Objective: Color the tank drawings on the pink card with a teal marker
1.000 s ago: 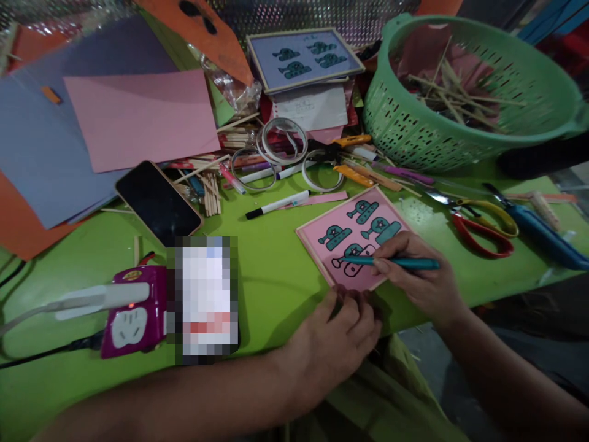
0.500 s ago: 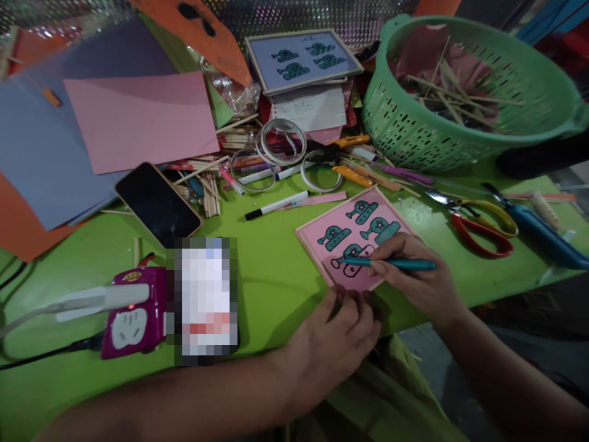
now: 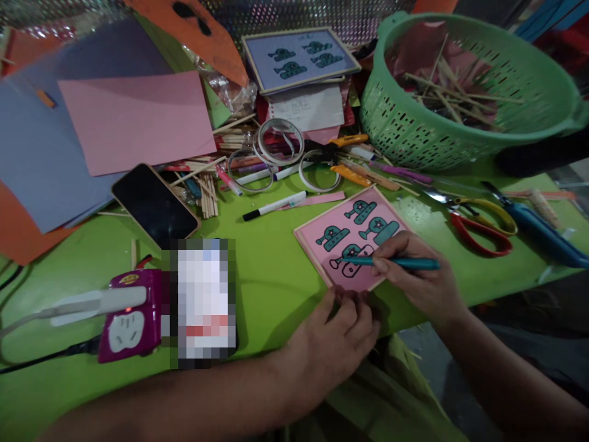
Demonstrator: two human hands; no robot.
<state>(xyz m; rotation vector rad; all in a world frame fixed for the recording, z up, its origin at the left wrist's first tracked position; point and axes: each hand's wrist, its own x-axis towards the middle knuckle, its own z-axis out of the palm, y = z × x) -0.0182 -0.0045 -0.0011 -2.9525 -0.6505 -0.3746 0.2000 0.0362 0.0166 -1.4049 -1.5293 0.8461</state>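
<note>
A pink card [image 3: 322,245] edged with thin wooden strips lies on the green table. It bears several tank drawings in black outline, most coloured teal; the nearest one [image 3: 350,267] is partly uncoloured. My right hand [image 3: 411,270] grips a teal marker [image 3: 416,263] lying almost level, its tip over that nearest tank's barrel. Curled at the card's near edge, my left hand [image 3: 343,328] holds it with the fingertips; the thumb is mostly hidden.
A green basket [image 3: 414,132] with sticks stands back right; scissors [image 3: 483,224] lie right. Behind the card are a black-capped marker [image 3: 276,205], tape rolls [image 3: 280,156] and a framed blue card [image 3: 260,67]. Left are phones [image 3: 154,205] and a purple power socket [image 3: 110,350].
The marker and my right hand have shifted slightly right over the card. My left hand stays at the near edge. The whole view has moved a little.
</note>
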